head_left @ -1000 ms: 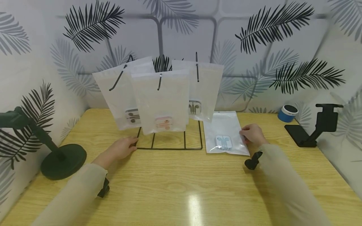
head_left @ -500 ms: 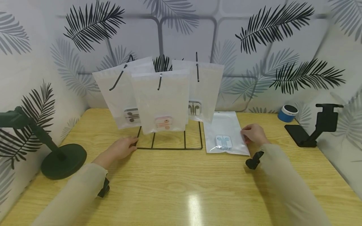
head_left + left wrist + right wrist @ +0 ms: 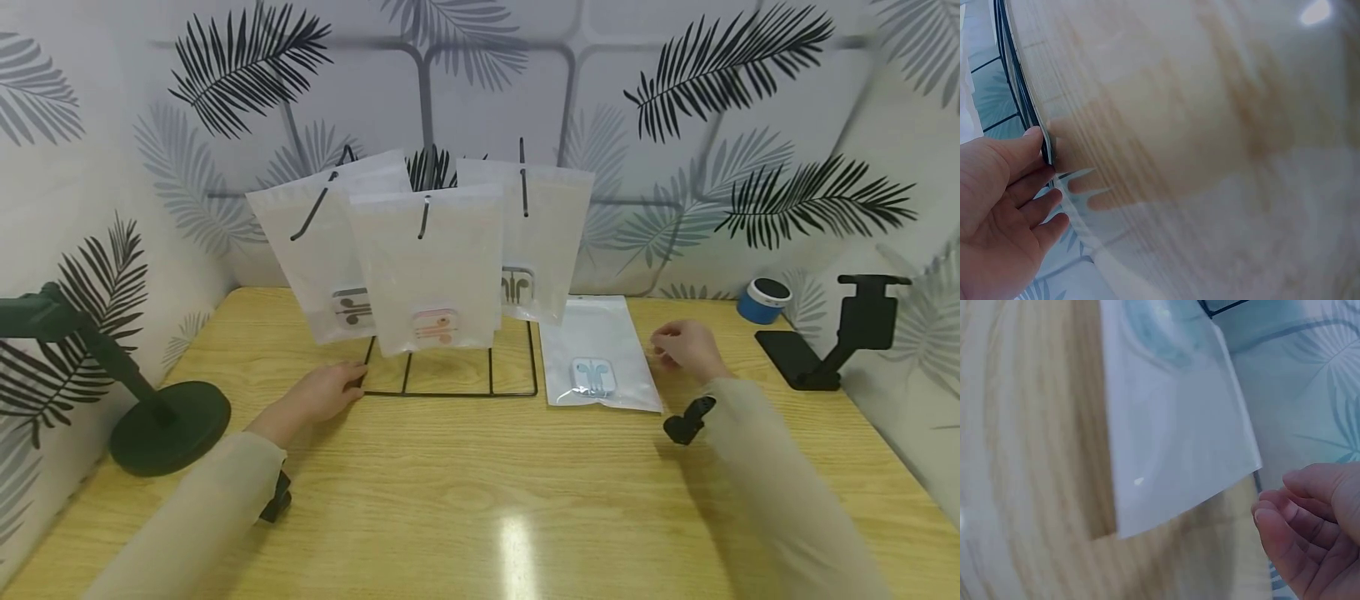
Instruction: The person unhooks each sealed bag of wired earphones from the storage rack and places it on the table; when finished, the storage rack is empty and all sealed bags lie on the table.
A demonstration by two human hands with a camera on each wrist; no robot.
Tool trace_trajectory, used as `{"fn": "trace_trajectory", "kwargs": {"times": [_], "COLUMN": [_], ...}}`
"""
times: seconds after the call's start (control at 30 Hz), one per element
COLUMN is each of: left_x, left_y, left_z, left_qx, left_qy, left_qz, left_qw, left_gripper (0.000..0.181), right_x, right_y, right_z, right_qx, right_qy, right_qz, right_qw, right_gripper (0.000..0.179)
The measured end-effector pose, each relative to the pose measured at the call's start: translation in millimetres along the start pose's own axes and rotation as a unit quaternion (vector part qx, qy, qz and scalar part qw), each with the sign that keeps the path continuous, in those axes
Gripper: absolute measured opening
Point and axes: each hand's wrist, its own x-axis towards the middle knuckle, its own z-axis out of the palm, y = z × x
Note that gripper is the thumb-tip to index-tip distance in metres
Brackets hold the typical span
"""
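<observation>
My left hand pinches the front left corner of a black wire display rack between thumb and forefinger; in the left wrist view the other fingers stand loosely off the rack. White zip bags with earphones in square cases hang from its hooks, among them a front bag, a left bag and a right bag. Another earphone bag, with a pale blue set, lies flat on the table right of the rack. Just off its right edge hovers my right hand, fingers loosely bent and holding nothing.
A dark green lamp stands at the left. At the back right are a blue and white round tub and a black phone stand. Leaf-patterned cloth hangs behind the wooden table.
My right hand has let go of the flat bag's right edge and moved slightly right, away from it. The left hand has stayed at the rack's corner.
</observation>
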Motion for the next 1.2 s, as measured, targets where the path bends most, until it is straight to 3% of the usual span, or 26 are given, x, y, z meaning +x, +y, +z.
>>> {"fn": "trace_trajectory", "kwargs": {"times": [0.3, 0.57, 0.77, 0.97, 1.2], "left_x": [1.1, 2.2, 2.0, -0.3, 1.5], "left_y": [1.6, 0.1, -0.4, 0.8, -2.0], "left_z": [0.4, 2.1, 2.1, 1.0, 2.3], "left_qx": [0.001, 0.000, 0.000, 0.002, 0.003], "left_qy": [-0.002, -0.004, 0.001, 0.006, 0.011], "left_qz": [0.006, 0.001, -0.001, 0.005, 0.009], "left_qw": [1.0000, 1.0000, 1.0000, 1.0000, 0.9999], "left_gripper": [0.045, 0.045, 0.044, 0.044, 0.045], "right_x": [-3.4, -9.8, -13.8, -15.2, -12.5], "right_y": [-36, -92, -137, -172, -195], "right_z": [-18, -28, -28, -19, -10], "right_qx": [0.020, 0.048, 0.080, 0.094, 0.135], "right_qy": [0.039, 0.080, 0.074, 0.068, 0.079], "right_qz": [-0.074, -0.159, -0.207, -0.227, -0.211], "right_qw": [0.9963, 0.9829, 0.9723, 0.9669, 0.9650], "right_gripper": [0.036, 0.046, 0.049, 0.044, 0.046]}}
